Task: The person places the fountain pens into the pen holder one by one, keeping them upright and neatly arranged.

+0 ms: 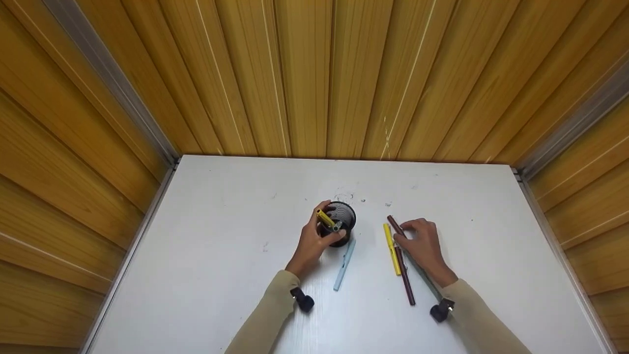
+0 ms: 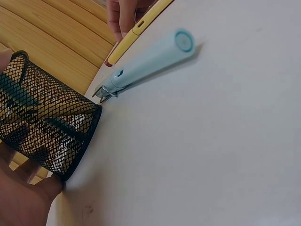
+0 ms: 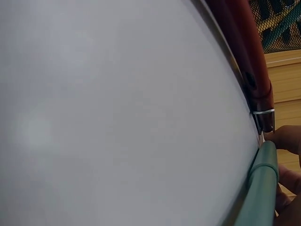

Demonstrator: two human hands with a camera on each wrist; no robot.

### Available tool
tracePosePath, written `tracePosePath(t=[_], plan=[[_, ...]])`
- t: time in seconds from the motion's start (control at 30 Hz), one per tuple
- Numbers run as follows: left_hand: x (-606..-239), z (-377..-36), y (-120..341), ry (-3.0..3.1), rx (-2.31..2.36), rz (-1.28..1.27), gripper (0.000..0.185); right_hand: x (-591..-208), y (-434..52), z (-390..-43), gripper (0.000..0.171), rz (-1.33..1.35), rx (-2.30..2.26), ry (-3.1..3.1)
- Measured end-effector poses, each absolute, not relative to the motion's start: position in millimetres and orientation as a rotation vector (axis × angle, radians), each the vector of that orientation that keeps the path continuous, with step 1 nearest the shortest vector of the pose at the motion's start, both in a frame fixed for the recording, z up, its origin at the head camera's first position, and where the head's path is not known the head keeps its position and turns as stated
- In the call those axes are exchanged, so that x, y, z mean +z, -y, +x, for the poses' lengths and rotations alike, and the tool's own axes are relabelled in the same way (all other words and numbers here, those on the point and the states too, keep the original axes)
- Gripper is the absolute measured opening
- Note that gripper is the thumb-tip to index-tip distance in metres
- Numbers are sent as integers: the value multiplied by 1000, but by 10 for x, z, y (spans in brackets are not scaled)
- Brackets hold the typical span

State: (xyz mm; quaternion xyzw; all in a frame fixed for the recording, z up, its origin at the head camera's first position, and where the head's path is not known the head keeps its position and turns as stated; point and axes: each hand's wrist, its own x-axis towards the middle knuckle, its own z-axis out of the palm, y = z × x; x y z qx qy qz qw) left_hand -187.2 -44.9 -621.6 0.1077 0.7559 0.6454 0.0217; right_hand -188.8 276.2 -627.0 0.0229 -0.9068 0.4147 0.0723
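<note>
Left wrist: black mesh cup [image 2: 56,110]

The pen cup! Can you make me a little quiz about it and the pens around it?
1. Which hand holds the mesh cup? A) left B) right C) neither
2. True or false: the light blue pen lies on the table, outside the cup.
3. Fill in: in the head view, the next pen to the right of the light blue pen is ____.

Key: 1: A, the left hand. 2: True. 3: Yellow, the yellow pen.
</note>
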Motion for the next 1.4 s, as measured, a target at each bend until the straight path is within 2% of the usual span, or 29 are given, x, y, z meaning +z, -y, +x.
tracePosePath(t=[0.63, 1.0, 1.4], plan=[[-6242, -1871, 452, -2301, 2021, 343, 87, -6287, -2776, -1867, 11, 4, 1302, 2656], [-6280, -1895, 484, -2278, 2044, 353, 87, -6211, -2847, -1795, 22, -84, 1368, 2707], [-6319, -1965, 539, -2296, 2052, 376, 87, -5937, -2817, -1805, 21, -82, 1442, 2599]])
